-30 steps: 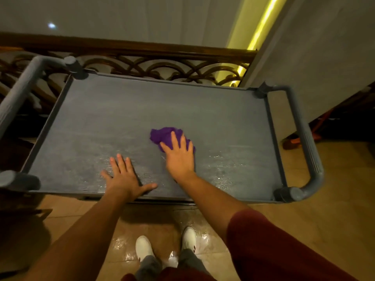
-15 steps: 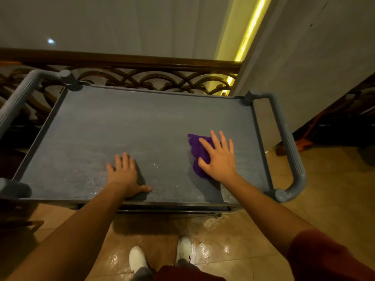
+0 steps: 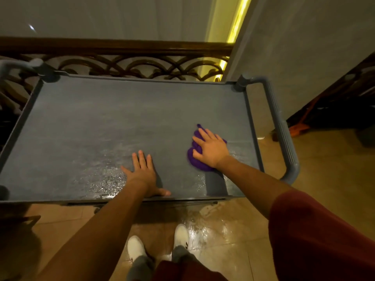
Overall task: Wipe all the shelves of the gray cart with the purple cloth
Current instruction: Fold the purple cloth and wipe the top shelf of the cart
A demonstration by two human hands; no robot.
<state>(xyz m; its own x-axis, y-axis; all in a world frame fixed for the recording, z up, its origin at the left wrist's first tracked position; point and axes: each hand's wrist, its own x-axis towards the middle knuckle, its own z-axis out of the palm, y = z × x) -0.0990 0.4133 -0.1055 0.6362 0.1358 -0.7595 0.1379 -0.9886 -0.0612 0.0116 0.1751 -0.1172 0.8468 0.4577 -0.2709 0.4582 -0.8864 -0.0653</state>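
My right hand is flat, palm down on the cloth, fingers spread and pressing it onto the shelf. No pinch, just weight on top.

Cloth: purple, bunched into a lumpy wad, not folded. Most of it is under my palm; it shows past the fingertips and at the wrist side. It sits right of centre on the top shelf, towards the near edge, apart from the right handle.

My left hand is open and flat on bare shelf, fingers splayed, thumb along the near rim. Holds nothing. Well apart from the cloth.

Shelf surface is gray, matte at the far half, wet sheen with specks of glare on the near strip beside my left hand and around the cloth.

Below the near edge: floor with wet glare, my white shoes. Past the far edge, a railing.
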